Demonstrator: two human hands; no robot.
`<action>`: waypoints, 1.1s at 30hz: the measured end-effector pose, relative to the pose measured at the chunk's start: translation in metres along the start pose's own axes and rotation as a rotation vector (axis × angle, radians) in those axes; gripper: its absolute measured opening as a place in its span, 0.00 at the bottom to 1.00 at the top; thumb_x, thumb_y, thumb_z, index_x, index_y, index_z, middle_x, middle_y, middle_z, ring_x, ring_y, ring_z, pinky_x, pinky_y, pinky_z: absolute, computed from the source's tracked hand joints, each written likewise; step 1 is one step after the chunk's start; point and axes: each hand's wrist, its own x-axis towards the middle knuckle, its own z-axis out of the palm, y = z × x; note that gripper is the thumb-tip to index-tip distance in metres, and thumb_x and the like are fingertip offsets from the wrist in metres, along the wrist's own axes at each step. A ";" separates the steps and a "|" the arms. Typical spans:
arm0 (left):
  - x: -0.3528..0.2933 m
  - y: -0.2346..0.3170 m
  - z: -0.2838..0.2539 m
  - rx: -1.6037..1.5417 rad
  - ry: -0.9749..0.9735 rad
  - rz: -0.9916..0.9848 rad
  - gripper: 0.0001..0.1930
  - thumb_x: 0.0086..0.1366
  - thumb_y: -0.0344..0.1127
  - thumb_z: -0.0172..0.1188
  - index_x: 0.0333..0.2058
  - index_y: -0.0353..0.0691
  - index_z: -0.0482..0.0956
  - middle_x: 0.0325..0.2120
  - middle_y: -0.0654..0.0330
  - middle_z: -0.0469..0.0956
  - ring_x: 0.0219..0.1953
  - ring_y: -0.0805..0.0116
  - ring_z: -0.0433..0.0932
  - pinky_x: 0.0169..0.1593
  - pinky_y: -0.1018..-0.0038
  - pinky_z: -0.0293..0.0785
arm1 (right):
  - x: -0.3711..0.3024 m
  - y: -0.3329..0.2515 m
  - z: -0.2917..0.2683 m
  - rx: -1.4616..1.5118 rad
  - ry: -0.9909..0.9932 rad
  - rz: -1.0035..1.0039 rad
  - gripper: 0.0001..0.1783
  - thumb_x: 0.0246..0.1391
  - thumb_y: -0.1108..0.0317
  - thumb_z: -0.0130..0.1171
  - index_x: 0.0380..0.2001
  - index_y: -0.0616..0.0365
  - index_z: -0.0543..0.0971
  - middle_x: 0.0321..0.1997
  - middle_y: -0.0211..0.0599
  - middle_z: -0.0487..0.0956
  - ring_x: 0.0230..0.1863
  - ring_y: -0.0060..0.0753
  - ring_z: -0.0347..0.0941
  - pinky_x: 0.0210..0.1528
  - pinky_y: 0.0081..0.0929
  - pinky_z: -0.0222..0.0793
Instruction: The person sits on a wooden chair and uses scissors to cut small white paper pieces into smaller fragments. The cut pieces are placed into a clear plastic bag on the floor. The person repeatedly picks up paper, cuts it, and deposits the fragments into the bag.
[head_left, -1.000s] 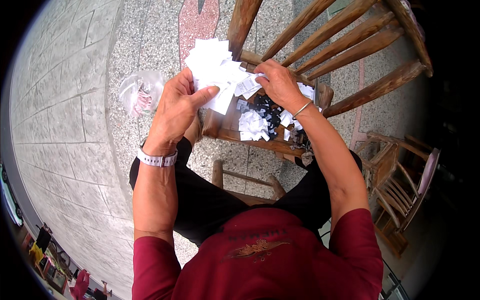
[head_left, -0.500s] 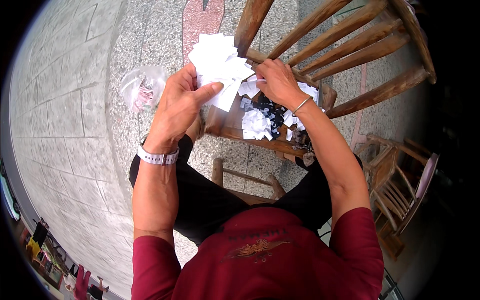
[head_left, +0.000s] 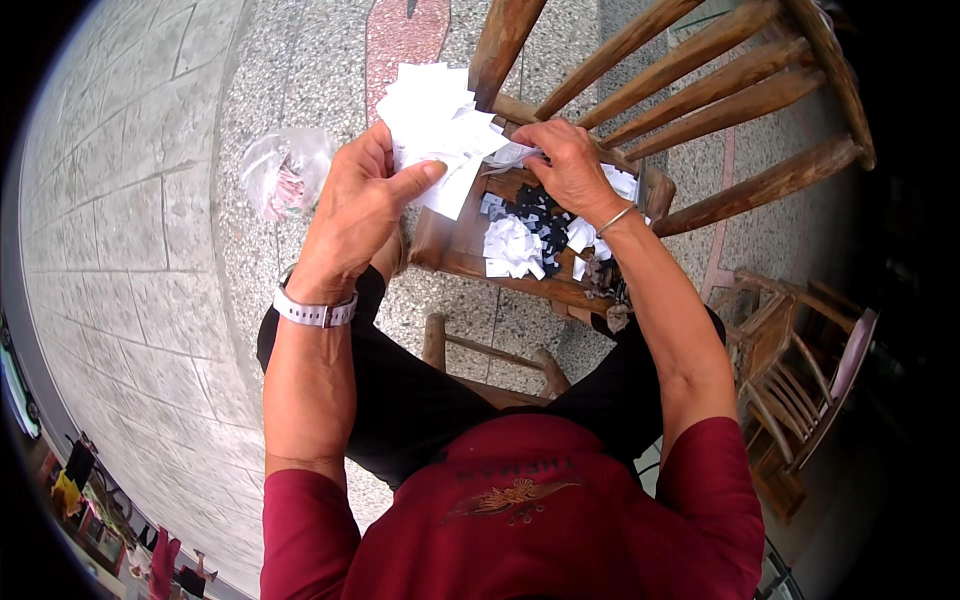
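Slips of white rectangular paper, fanned lengthwise away from the body, sit pinched under the left hand's thumb, just left of the right hand, whose bent fingers grip a thin whitish paper piece pointing toward them.

Before us stands a chair, its backrest beyond the seat and toward the right. On the seat lies a heap of paper slips, small scraps just beside it. Our left hand holds a sheaf at the seat's far left corner; right of it, our right hand has a slip in its fingers. A bag lies farther left, a second chair well right.
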 end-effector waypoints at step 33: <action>-0.001 0.003 0.002 0.070 0.019 0.011 0.13 0.64 0.26 0.59 0.47 0.29 0.76 0.39 0.59 0.81 0.40 0.75 0.78 0.48 0.75 0.73 | -0.012 0.010 0.006 -0.049 0.079 -0.021 0.21 0.52 0.75 0.61 0.50 0.53 0.74 0.45 0.41 0.78 0.50 0.48 0.73 0.50 0.42 0.65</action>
